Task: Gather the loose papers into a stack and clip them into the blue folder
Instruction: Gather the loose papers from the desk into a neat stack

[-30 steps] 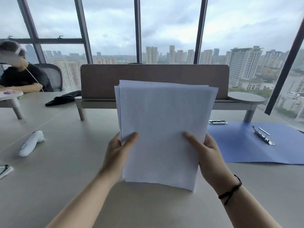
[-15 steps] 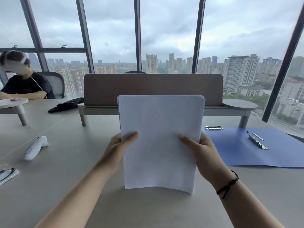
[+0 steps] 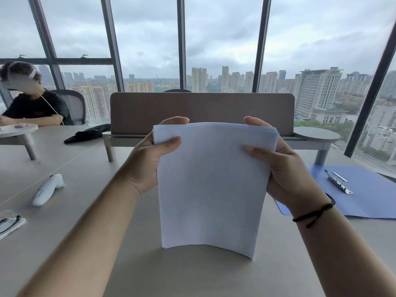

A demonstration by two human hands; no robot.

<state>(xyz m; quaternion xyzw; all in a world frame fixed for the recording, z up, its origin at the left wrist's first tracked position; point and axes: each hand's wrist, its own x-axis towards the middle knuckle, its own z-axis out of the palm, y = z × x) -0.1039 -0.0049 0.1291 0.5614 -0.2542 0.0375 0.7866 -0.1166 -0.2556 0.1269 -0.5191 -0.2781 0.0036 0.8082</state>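
Note:
A stack of white papers (image 3: 212, 185) stands upright in front of me, its bottom edge bowed and close to the grey table (image 3: 85, 211); whether it touches the table I cannot tell. My left hand (image 3: 147, 161) grips the stack's upper left corner, thumb in front and fingers over the top edge. My right hand (image 3: 285, 168) grips the upper right corner the same way, a black cord around its wrist. The blue folder (image 3: 370, 196) lies open flat on the table to the right, its metal clip (image 3: 338, 184) facing up. My right hand hides the folder's left part.
A white handheld device (image 3: 48, 188) lies on the table at left, a clear-cased object (image 3: 9, 224) at the left edge. A brown desk divider (image 3: 201, 112) stands behind the papers, a black item (image 3: 87, 132) left of it. A person sits far left.
Both hands slid up from the middle of the stack's sides to its top corners. The stack dropped lower and its bottom edge now bows.

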